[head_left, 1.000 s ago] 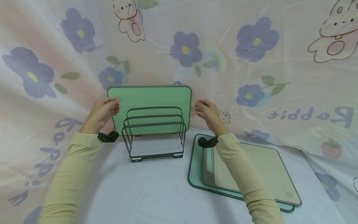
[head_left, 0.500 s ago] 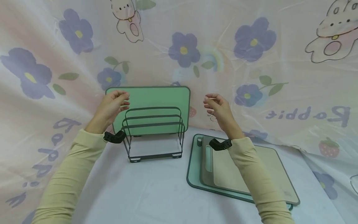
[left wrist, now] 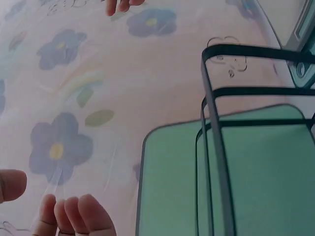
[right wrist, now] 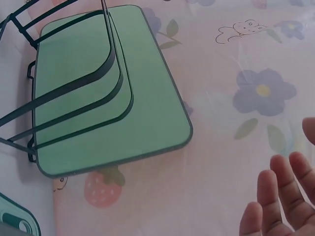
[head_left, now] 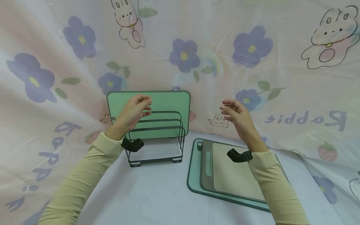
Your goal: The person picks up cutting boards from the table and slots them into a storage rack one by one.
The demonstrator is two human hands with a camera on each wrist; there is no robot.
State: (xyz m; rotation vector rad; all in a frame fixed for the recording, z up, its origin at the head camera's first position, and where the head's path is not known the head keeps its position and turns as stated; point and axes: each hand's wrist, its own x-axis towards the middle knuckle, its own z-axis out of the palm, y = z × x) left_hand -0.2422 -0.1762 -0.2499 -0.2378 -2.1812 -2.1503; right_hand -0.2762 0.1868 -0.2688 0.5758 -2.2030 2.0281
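Observation:
A green chopping board [head_left: 168,100] with a dark rim stands upright in the rear of a dark wire rack [head_left: 157,128]. My left hand [head_left: 132,113] hovers before the board's left half in the head view, its fingers loosely bent and nothing in them. To the right of the rack, my right hand [head_left: 239,118] hangs in the air, also holding nothing, fingers relaxed. In the right wrist view the green board [right wrist: 157,118] and the bars of the rack [right wrist: 74,86] lie left of the right fingertips [right wrist: 268,184].
On the white table [head_left: 152,193], right of the rack, a beige board [head_left: 230,175] with a grey handle end lies flat on a larger teal board [head_left: 194,178]. The right forearm [head_left: 278,187] passes over both. A patterned cloth [head_left: 208,18] hangs behind.
My left hand has moved right, from the board's left edge to in front of it. My right hand has drawn away rightwards. Board and rack stay in place.

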